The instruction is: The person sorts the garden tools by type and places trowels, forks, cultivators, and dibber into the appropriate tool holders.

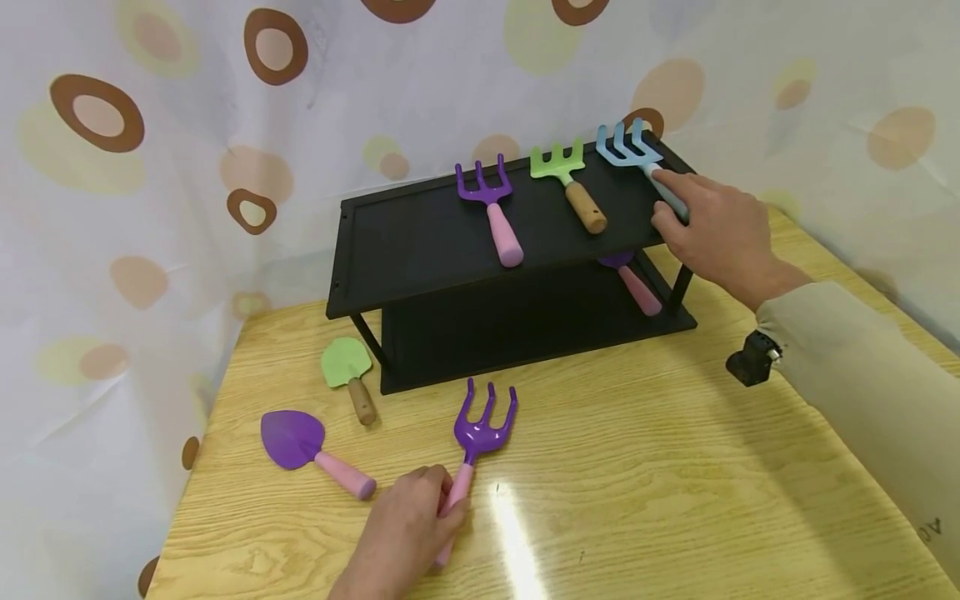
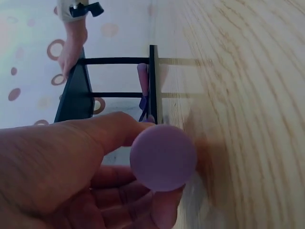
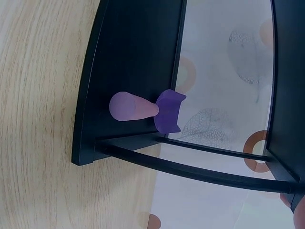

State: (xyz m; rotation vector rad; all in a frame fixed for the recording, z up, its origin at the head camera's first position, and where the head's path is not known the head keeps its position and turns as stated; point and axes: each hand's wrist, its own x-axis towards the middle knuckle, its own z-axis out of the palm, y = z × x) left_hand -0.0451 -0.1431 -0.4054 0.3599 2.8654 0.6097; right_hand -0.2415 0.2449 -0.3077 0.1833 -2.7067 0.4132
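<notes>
1. Head view: okay, so the left hand [image 1: 408,521] is pinching the pink handle of a purple fork [image 1: 480,435] on the surface [image 1: 637,467]. Tines sit around 1 o'clock from that hand, long axis roughly 7 to 1, aimed toward the black rack [image 1: 420,250]. Left's clearly the nearer hand. The right hand [image 1: 720,229] is pinching a blue rake [image 1: 637,158] up top, which runs about 11 to 5.
2. Left wrist view: fork's handle butt faces the camera, thumb and fingers round it; rack's at 11 o'clock from there.
3. Right wrist view: just a sliver of hand around 4 o'clock, can't tell its grip here. Purple-and-pink tool [image 3: 143,109] lies on the lower shelf, handle toward 9.
</notes>
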